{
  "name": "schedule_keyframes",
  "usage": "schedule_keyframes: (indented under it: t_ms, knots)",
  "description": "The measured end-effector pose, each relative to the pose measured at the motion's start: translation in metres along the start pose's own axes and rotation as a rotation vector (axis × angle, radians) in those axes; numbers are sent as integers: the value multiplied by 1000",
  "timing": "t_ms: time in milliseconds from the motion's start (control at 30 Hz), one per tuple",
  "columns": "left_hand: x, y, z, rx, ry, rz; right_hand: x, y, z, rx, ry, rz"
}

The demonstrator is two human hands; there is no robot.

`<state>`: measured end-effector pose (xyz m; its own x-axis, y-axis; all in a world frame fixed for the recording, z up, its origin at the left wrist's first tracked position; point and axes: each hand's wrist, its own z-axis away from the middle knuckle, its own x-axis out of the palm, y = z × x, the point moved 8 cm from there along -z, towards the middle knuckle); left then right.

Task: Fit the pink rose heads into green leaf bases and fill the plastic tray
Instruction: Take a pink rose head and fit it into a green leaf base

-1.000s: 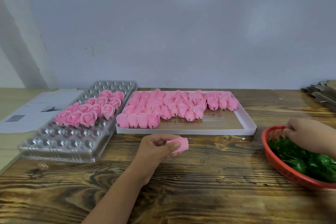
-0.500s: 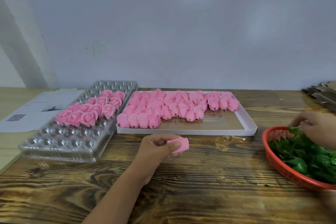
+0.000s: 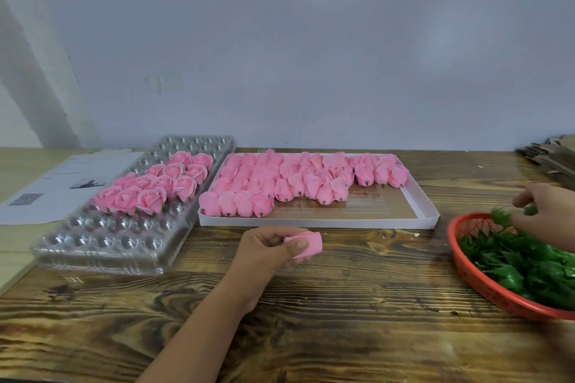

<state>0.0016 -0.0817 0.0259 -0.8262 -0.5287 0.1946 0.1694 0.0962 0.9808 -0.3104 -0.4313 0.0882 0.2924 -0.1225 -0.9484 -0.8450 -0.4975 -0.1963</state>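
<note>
On wooden table (image 3: 357, 289), largest to smallest: white cardboard box (image 3: 423, 211) at centre, crowded with loose pink rose heads (image 3: 295, 180) lying on their sides; just left of it, clear plastic tray (image 3: 102, 246), holding finished roses (image 3: 155, 186) in the middle and far rows, near cups not yet filled; at the right edge, red basket (image 3: 460, 261) heaped with green leaf bases (image 3: 522, 264). Left hand (image 3: 267, 250) curled around one rose head (image 3: 306, 244), held above the table in front of the box. Right hand (image 3: 544, 207) over the basket rim, fingertips pinching one leaf base (image 3: 501, 216), maybe also lifting it. Possible trouble from here: leaves tangled together, so a second base dragged out and dropped on the table; soft petals crushed by too firm a squeeze during fitting; stem missing the hole if hands meet at a bad angle.
</note>
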Motion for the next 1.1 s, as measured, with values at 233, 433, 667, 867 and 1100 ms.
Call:
schedule_keyframes:
  t_ms: [233, 433, 667, 867, 1100]
  knots:
    - [0, 0, 0, 3, -4, -9, -9, -15, 9, 3, 4, -92]
    - [2, 2, 1, 4, -11, 4, -32, -69, 37, -122, 93, -231]
    - [1, 1, 0, -6, 0, 6, -33, -132, 76, -182, 50, -478]
    - [0, 0, 0, -14, 4, 13, 10, -184, 93, -75, -83, -1026]
    - [0, 1, -1, -14, 7, 21, 65, -230, 101, -5, -385, -1162]
